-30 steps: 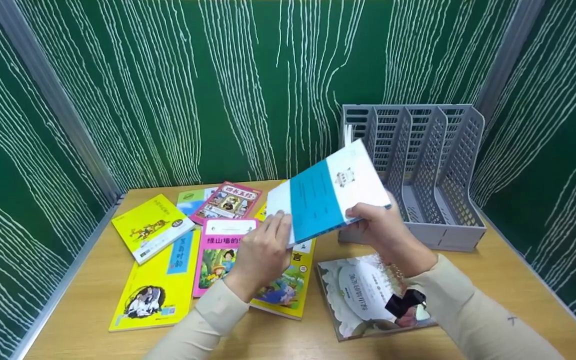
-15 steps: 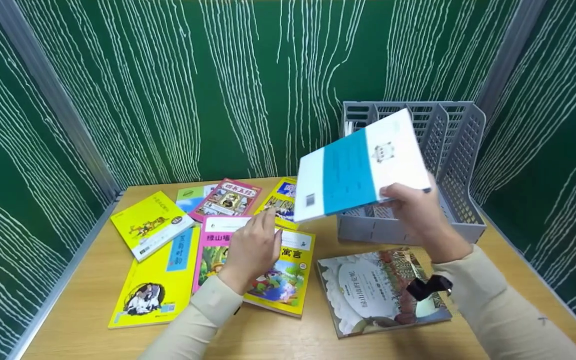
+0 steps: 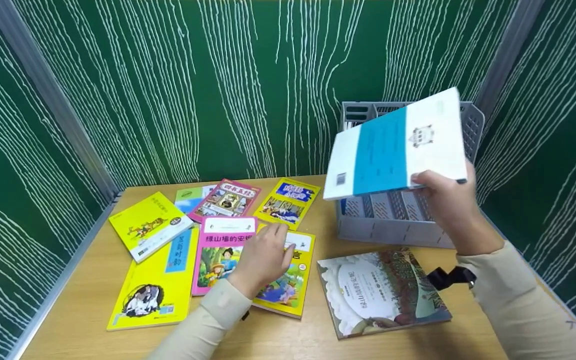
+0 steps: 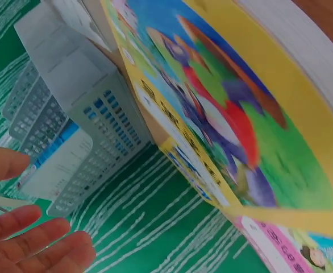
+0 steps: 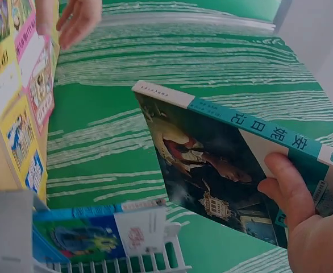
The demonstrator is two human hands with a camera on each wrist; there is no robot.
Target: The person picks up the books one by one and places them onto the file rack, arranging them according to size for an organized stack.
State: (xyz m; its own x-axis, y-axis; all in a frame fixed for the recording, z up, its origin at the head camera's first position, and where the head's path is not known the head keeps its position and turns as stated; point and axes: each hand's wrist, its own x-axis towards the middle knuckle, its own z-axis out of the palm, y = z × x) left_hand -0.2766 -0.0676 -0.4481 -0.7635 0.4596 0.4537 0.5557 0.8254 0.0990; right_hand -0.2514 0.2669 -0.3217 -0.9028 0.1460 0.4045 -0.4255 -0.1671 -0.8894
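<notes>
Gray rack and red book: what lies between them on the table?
In the head view, from the red book rightward: a yellow, blue-titled book, then bare tabletop before the gray rack.

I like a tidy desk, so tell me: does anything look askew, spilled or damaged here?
I see nothing spilled or damaged. The yellow-and-white book lies askew, partly over the large yellow book, their edges out of line. The blue-and-white book tilts too, but the right hand holds it.

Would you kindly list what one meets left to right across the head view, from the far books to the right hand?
Yellow-and-white book, green-and-blue book, red-pink book, yellow book with blue title panel, held white-and-teal book, bare right hand.
</notes>
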